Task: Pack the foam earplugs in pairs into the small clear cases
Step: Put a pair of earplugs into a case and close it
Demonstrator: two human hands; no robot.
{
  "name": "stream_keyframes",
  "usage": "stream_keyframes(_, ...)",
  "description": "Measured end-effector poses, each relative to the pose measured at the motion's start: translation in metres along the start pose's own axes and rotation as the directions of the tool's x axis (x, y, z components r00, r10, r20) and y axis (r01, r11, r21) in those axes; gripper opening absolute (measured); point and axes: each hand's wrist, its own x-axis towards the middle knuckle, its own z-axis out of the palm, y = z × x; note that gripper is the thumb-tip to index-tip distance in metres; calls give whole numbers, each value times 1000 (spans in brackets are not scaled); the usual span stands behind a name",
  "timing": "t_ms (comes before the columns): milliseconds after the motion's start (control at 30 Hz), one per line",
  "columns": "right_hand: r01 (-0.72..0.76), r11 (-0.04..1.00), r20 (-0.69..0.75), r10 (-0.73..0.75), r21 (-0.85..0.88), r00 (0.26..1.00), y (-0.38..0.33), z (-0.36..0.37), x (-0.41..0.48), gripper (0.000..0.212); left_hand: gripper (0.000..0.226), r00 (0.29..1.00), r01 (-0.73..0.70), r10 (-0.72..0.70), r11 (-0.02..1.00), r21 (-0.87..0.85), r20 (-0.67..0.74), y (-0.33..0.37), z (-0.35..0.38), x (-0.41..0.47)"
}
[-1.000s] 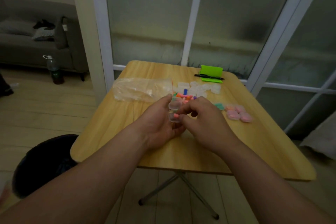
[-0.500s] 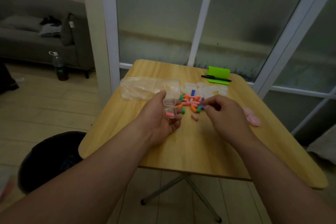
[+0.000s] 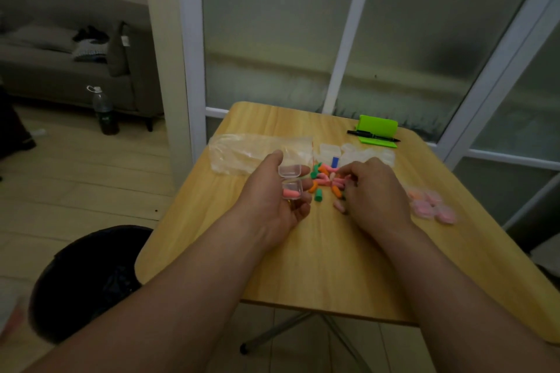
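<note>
Right hand (image 3: 375,191) left the clear case (image 3: 289,172), now on the earplug pile (image 3: 325,179) on the table (image 3: 303,266), fingers curled; can't tell if it's got one. Left hand (image 3: 269,197) grips that case, open, w/ one pink plug (image 3: 290,192) inside.

A small clear case (image 3: 291,183) sits open in the left hand (image 3: 272,203) over the table's left-centre. Its hinged lid is tipped up on the far side, and a single pink foam earplug (image 3: 290,192) lies across its base. Just to its right, loose earplugs (image 3: 325,177) in pink, orange and green lie heaped on the tabletop, a blue plug (image 3: 335,161) at the far edge, a green plug (image 3: 318,197) nearest. The right hand (image 3: 375,194) covers the heap's right side. Empty clear cases (image 3: 366,154) cluster beyond the heap. Cases showing pink inside (image 3: 431,207) lie grouped well to the right.
</note>
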Motion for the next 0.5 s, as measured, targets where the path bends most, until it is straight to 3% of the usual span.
stream_keyframes(133,6,998,11,-5,-70,1000,-1,4,3,26,55,1000,-5,5,1000,16,2,0,3,0)
stream_keyframes(500,10,998,-39,-13,-65,999,-3,4,1,7,57,1000,4,-5,1000,30,24,-6,10,-2)
